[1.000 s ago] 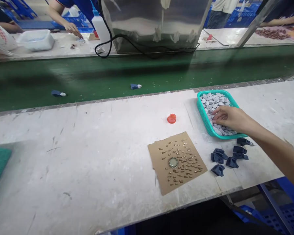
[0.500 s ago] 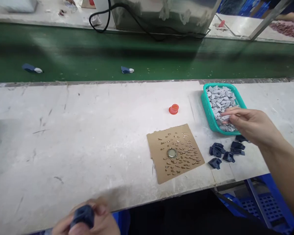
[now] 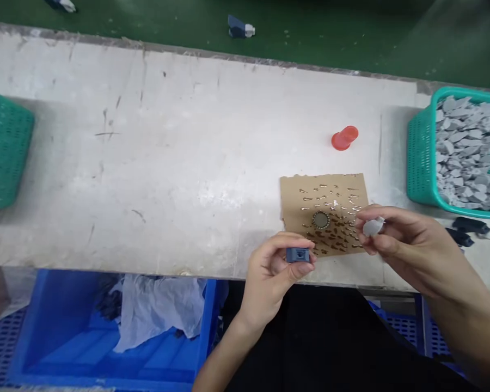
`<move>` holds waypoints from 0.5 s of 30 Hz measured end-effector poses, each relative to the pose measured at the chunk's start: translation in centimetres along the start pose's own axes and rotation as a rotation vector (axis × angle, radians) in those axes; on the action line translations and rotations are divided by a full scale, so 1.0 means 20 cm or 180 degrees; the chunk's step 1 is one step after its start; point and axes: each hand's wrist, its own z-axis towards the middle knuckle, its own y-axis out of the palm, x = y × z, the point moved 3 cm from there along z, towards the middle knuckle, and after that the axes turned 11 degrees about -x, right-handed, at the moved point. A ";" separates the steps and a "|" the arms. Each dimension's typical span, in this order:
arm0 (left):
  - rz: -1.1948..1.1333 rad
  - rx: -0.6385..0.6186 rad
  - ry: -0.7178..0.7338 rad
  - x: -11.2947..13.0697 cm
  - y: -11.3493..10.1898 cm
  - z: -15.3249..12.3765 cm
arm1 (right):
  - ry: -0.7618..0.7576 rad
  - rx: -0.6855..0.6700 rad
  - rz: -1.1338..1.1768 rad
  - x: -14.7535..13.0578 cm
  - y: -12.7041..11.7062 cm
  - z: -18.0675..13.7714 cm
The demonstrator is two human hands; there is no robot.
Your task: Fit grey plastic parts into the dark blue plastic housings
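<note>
My left hand (image 3: 275, 272) pinches a small dark blue plastic part (image 3: 298, 255), its end with a recess facing me. Between the thumb and fingers of my right hand (image 3: 408, 245) is a small light grey plastic piece (image 3: 373, 226). Both hands are over the near side of a brown cardboard sheet (image 3: 296, 201), which is dotted with shiny drops. A bottle cap (image 3: 321, 220) lies on that sheet. The two held parts are apart. Right of my right hand, more dark blue parts (image 3: 471, 225) lie on the table, partly hidden by it.
A green basket (image 3: 422, 155) full of grey pieces stands at the right, and another green basket (image 3: 8, 147) at the left edge. A red cup-like piece (image 3: 344, 138) sits behind the cardboard. Below the table is a blue crate (image 3: 61, 326). Joined blue-and-grey parts (image 3: 240, 28) lie on the green surface.
My right hand has left the grey-piece basket with a grey piece in its fingers. My left hand has come from the lower left to the cardboard with the blue part. The view has tilted down and shifted left.
</note>
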 end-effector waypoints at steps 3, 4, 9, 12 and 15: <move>0.0412 0.0049 0.0228 0.00 -0.03 0.00 | -0.0065 0.0025 -0.0282 -0.02 0.01 0.00; 0.0508 0.0083 0.0249 0.00 -0.04 -0.01 | -0.0100 0.0046 -0.0347 -0.04 0.01 0.00; 0.0546 0.0252 0.0216 -0.01 -0.04 -0.02 | -0.0284 0.0215 -0.0666 -0.13 0.06 0.00; 0.0618 0.0324 0.0119 -0.03 -0.03 -0.02 | -0.0232 0.0233 -0.1322 -0.14 0.05 -0.02; 0.0717 0.0262 0.0158 -0.04 -0.04 -0.01 | -0.0398 0.0226 -0.1450 -0.09 -0.03 -0.04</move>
